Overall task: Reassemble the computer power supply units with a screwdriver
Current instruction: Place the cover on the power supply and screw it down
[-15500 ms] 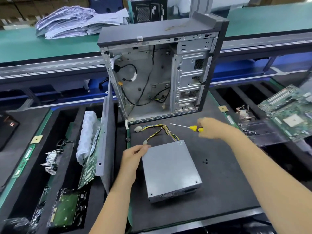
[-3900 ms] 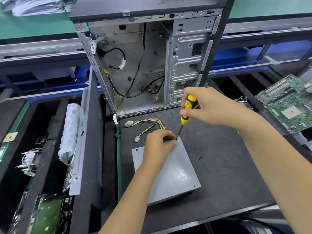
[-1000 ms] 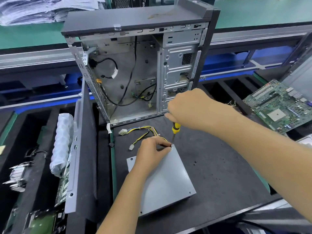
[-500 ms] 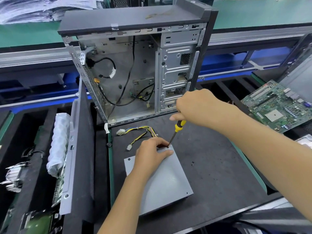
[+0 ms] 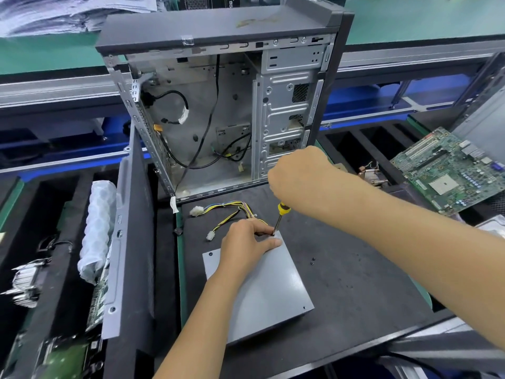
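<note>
The grey power supply (image 5: 262,291) lies flat on the black counter (image 5: 355,283) before the open computer case (image 5: 218,110), which holds loose black cables (image 5: 202,138). Right hand (image 5: 300,176) grips the screwdriver (image 5: 281,214), its tip at the unit's far corner; left hand (image 5: 246,242) pinches there.

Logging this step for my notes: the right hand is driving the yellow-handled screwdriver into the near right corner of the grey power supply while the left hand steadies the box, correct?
Not quite. In the head view the screwdriver tip sits at the far right corner of the power supply, beside the cable bundle, not the near corner. The right hand does grip it, and the left hand steadies the box.
</note>
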Demonstrator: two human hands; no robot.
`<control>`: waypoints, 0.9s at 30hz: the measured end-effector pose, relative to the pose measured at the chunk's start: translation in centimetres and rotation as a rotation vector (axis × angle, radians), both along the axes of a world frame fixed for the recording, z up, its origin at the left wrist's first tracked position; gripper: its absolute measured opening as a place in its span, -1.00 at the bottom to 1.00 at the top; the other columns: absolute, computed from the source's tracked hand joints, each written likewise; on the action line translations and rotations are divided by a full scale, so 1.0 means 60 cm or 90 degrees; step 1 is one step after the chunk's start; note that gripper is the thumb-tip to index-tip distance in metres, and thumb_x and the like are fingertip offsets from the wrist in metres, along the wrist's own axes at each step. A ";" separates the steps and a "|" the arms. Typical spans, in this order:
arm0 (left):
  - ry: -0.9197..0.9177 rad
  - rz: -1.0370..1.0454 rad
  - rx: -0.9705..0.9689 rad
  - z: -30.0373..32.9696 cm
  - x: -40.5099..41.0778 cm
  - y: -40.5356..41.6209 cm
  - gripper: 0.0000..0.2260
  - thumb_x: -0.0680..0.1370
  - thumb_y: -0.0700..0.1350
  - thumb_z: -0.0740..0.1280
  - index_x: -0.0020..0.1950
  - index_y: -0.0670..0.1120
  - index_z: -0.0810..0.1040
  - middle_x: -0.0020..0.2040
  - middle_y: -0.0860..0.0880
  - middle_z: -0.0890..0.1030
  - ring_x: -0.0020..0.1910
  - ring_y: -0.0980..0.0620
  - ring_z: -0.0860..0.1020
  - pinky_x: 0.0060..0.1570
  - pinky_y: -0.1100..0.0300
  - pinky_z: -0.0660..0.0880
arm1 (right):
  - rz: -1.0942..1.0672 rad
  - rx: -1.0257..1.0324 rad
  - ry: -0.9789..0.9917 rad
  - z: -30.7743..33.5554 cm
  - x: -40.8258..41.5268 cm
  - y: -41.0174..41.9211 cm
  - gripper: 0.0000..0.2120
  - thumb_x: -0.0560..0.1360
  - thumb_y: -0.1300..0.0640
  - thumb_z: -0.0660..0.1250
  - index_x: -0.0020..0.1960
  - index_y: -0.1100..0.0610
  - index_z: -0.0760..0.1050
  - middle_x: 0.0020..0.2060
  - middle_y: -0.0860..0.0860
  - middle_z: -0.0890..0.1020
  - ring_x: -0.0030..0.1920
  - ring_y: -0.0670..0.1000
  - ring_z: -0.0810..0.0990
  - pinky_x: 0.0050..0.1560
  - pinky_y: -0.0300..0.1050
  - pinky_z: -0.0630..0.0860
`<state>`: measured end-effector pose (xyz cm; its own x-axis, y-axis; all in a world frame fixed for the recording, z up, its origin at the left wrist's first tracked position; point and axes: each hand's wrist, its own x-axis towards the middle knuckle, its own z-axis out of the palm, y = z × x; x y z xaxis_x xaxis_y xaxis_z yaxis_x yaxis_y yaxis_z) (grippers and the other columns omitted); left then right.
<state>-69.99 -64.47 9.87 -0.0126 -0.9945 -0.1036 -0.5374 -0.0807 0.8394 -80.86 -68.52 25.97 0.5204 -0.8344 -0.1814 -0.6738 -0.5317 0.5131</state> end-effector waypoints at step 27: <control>-0.010 0.019 -0.044 0.007 -0.004 0.012 -0.82 0.38 -0.09 0.52 -0.20 0.11 0.55 -0.15 0.18 0.62 -0.05 0.24 0.56 -0.01 0.28 0.45 | 0.048 0.039 -0.032 0.021 0.008 0.000 -0.87 0.60 0.20 0.18 -0.12 0.11 0.28 -0.14 0.07 0.48 -0.25 0.10 0.38 -0.34 -0.10 0.25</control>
<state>-70.21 -63.77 10.27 0.0188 -0.9992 -0.0343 -0.5494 -0.0390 0.8347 -80.36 -68.54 27.24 0.5915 -0.7803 -0.2030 -0.6540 -0.6116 0.4453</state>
